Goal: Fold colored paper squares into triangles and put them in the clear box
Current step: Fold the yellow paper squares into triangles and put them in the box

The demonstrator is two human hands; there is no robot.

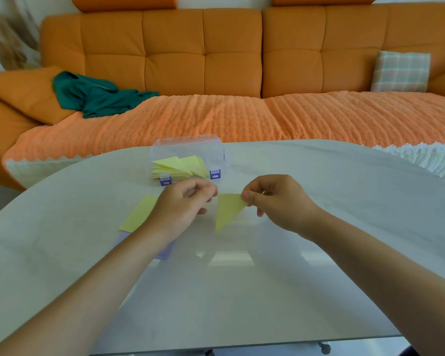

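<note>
— Orange fills the background: a tufted orange sofa (203, 52) runs the full width of the room, with a ribbed orange throw (242, 119) spread over its seat.

— And in front of it?

— A pale oval table (319, 188), glossy enough to show reflections, takes up the lower half of the view. Both bare forearms reach over it from the near edge.

— Anything lying on the sofa?

— A crumpled green cloth (98, 98) on the left and a plaid cushion (401, 71) propped up on the right.

— Where is the clear box (190, 146)?

— On the table near its far edge, a little left of centre. It holds a heap of folded yellow triangles (177, 165), and two purple latches (215, 174) sit on its front wall.

— What about the hands?

— The right hand (275, 201) pinches one corner of a yellow triangle (228, 209) between thumb and forefinger, holding it above the table just in front of the box, its long point hanging down. The left hand (185, 201) has its fingers curled, fingertips right beside the triangle's opposite corner. I cannot tell whether they touch the paper.

— Any unfolded paper?

— A stack of yellow squares (139, 214) lies on the table just left of the left hand, partly hidden by the wrist. Purple paper (165, 250) peeks out from under the left forearm.
</note>
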